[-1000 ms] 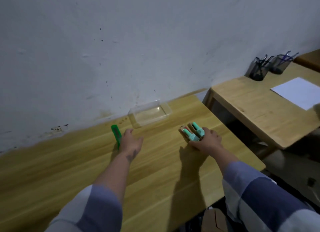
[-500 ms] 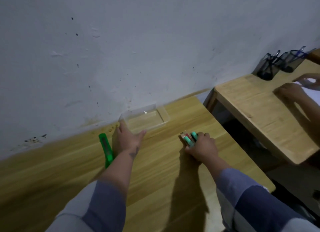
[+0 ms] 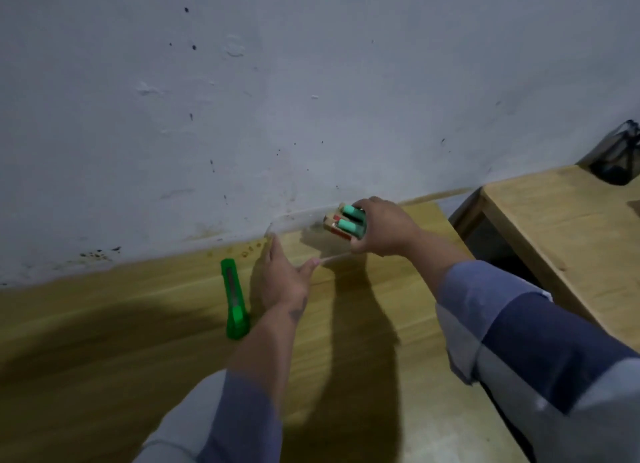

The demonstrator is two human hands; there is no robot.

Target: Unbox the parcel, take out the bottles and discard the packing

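My right hand (image 3: 382,230) grips a small bundle of bottles (image 3: 346,224) with teal caps and red and tan labels, held in the air over a clear plastic tray (image 3: 294,220) by the wall. The tray is faint and partly hidden behind both hands. My left hand (image 3: 284,277) rests on the tray's near left corner, fingers on its rim and thumb along the front edge. No parcel box is in view.
A green utility knife (image 3: 234,301) lies on the wooden table (image 3: 121,341) just left of my left wrist. A second wooden table (image 3: 568,234) stands to the right across a gap, with a dark mesh pen holder (image 3: 618,159) at its back.
My right hand lifted the bottles off the table and carried them back toward the wall, over the tray. My left hand stays at the tray's corner. The camera swung left.
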